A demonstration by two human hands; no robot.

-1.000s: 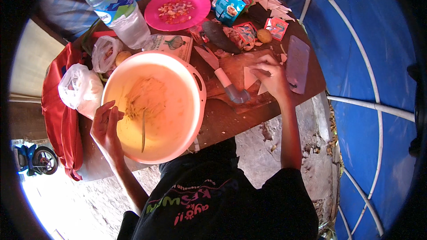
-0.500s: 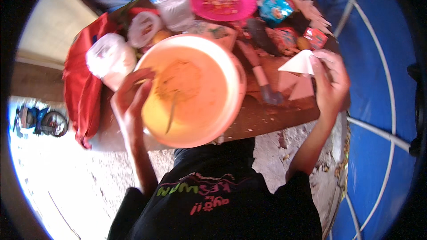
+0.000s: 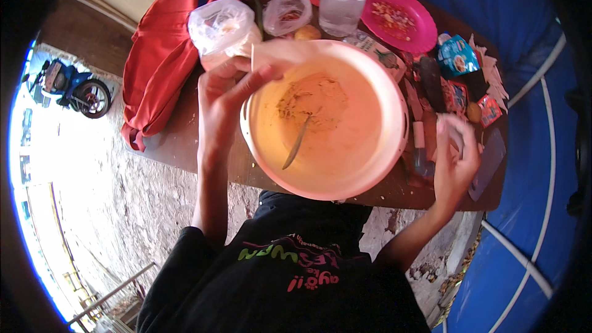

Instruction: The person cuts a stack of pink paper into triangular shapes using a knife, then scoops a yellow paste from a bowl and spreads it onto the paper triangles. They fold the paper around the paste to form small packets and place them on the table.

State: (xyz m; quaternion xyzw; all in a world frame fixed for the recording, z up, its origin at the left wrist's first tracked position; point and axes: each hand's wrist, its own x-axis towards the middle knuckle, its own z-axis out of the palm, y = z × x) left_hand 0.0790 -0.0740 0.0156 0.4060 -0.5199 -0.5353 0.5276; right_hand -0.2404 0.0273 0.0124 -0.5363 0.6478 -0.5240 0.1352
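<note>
Over the left rim of a large pale basin (image 3: 376, 169), my left hand (image 3: 231, 89) is closed on a thin pale sheet (image 3: 277, 54), pinched between thumb and fingers. The sheet is flat and blurred; its kind is not clear. Inside the basin lies a brownish, paste-like mixture (image 3: 327, 102). A metal spoon (image 3: 296, 145) stands in it, with its handle leaning toward me. To the right of the basin my right hand (image 3: 457, 157) hovers above the table, fingers loosely curled and apart, with nothing visible in them. Near it lies a dark-ended tool with a pale middle (image 3: 420, 148).
Behind the basin stand a plastic bag of white stuff (image 3: 225, 28), a smaller bag (image 3: 287, 12), a clear bottle (image 3: 340, 9) and a pink plate (image 3: 425, 37) of chopped pieces. Packets, including a teal one (image 3: 458, 55), crowd the right. A red bag (image 3: 172, 55) lies left.
A pale sheet is now in my left hand at the basin; the white triangular piece is gone from my right hand. My right hand has lowered. The view has shifted.
</note>
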